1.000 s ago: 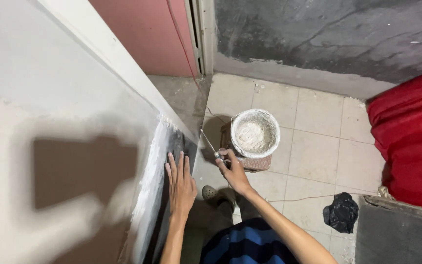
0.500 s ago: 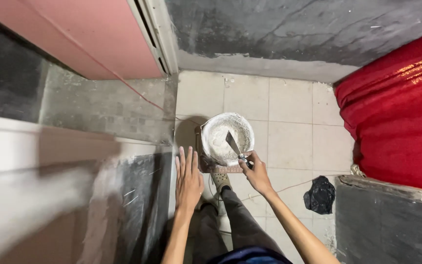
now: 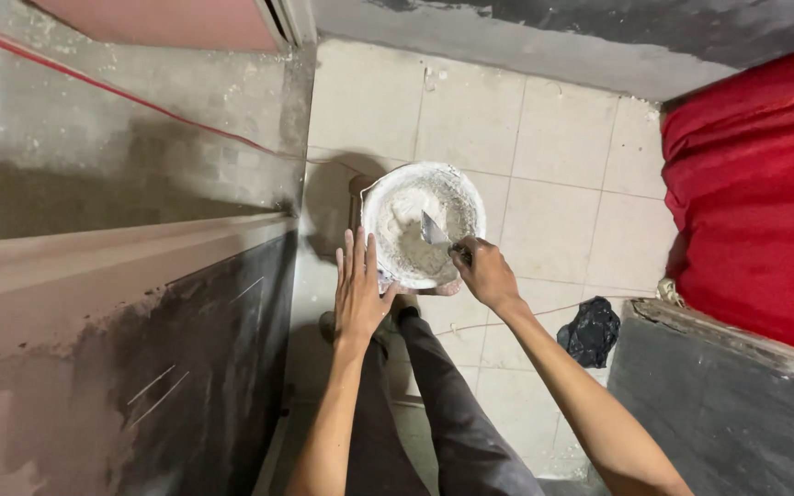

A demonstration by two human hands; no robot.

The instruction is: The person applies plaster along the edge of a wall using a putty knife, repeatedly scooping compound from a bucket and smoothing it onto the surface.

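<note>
— Tiled floor (image 3: 562,211), pale and dusty, boxed in by a grey wall (image 3: 186,367) on the left and rough dark plaster along the top. Red cloth (image 3: 755,193) heaped at the right.

— And the bucket (image 3: 423,223)?

— Down on the tiles, just ahead of the feet, white inside, part full of pale paste. Low and close, so within easy reach from a stoop.

— Right hand (image 3: 484,274)?

— Closed round the handle of a trowel (image 3: 434,230), blade dipped over the rim and into the paste. Angled down, likely for scooping.

— Left hand (image 3: 360,294)?

— Open, fingers straight and together, holding nothing. Flat beside the bucket's near rim, maybe touching it; hard to tell. Possibly steadying it against the trowel's push.

— Anything else on the floor?

— Black crumpled bag (image 3: 590,331) right of the right forearm, well apart from the bucket. Thin cord trailing across the tiles near it.

— Wall finish?

— Patchy: dark bare stretch low down with light scratches, paler smeared coat further left. Red line slanting across the upper part. Pink panel (image 3: 167,20) at the top edge.

— Right foreground?

— Dark grey slab (image 3: 728,413), chipped pale along its upper edge.
</note>
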